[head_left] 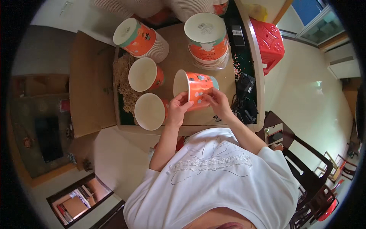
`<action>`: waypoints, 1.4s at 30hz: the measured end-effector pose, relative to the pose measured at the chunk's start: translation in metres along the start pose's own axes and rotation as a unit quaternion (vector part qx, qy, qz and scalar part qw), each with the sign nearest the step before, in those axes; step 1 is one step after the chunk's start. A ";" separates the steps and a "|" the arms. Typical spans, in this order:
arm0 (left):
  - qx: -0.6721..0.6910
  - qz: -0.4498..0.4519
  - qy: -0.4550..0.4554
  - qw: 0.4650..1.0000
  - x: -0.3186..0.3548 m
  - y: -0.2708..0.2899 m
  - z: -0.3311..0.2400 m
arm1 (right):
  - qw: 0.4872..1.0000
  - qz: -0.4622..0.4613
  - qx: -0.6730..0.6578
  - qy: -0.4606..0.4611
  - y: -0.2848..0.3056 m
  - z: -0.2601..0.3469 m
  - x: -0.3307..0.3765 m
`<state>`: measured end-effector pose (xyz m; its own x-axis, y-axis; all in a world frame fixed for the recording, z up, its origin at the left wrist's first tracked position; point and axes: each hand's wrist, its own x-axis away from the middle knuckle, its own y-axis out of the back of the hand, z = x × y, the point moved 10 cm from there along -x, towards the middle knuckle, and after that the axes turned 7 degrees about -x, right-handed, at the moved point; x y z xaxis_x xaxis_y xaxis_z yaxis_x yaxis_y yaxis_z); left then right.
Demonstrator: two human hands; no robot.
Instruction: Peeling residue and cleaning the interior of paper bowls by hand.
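An orange paper cup (198,91) with a white inside lies tipped sideways between my hands, its mouth toward the left. My left hand (180,107) grips its rim, thumb on the outer wall. The fingers of my right hand (217,102) are bent against the printed side near the teal base; whether they pinch anything small is hidden. Two more cups, an upper one (143,74) and a lower one (149,112), lie to the left with their mouths showing. Beyond them are a stack of nested cups (143,40) and a bagged stack (207,40).
Brown shredded paper (127,82) lies along the table's left side, beside an open cardboard flap (91,84). Black electronic devices (245,83) with cables sit at the right edge. Past that edge stands a red plastic stool (268,44). More white cup stacks (190,8) fill the far end.
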<state>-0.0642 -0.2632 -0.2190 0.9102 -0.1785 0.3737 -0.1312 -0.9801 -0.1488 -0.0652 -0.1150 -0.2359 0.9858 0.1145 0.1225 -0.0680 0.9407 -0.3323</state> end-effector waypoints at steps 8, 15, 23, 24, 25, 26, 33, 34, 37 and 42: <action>-0.047 -0.017 0.011 0.999 -0.010 -0.003 0.013 | 0.997 0.042 -0.011 -0.067 -0.003 -0.025 0.009; -0.021 0.070 -0.002 0.997 -0.029 -0.041 0.017 | 0.994 -0.019 -0.101 -0.022 0.027 -0.018 0.013; -0.075 0.141 0.044 0.986 -0.039 -0.078 0.025 | 0.989 -0.054 0.099 0.099 0.047 0.029 0.031; -0.082 0.143 0.046 0.985 -0.040 -0.081 0.025 | 0.990 -0.061 0.087 0.097 0.050 0.030 0.031; -0.085 0.148 0.046 0.984 -0.041 -0.084 0.026 | 0.990 -0.069 0.076 0.094 0.053 0.031 0.032; -0.098 0.143 0.044 0.984 -0.043 -0.085 0.028 | 0.990 -0.073 0.075 0.096 0.056 0.030 0.033; -0.171 0.125 0.037 0.977 -0.042 -0.095 0.022 | 0.991 -0.121 0.018 0.060 0.073 0.012 0.030; -0.172 0.125 0.037 0.976 -0.042 -0.093 0.024 | 0.990 -0.108 0.051 0.078 0.070 0.014 0.030; -0.174 0.120 0.026 0.977 -0.042 -0.084 0.028 | 0.992 -0.078 0.076 0.071 0.065 0.002 0.027; -0.247 0.075 -0.031 0.966 -0.040 -0.074 0.024 | 0.990 -0.133 -0.004 0.046 0.072 -0.003 0.023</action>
<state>-0.0816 -0.1815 -0.2454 0.8860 -0.3322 0.3236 -0.4214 -0.8679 0.2630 -0.0472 -0.0455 -0.2603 0.9784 -0.1671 0.1215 0.1972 0.9308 -0.3077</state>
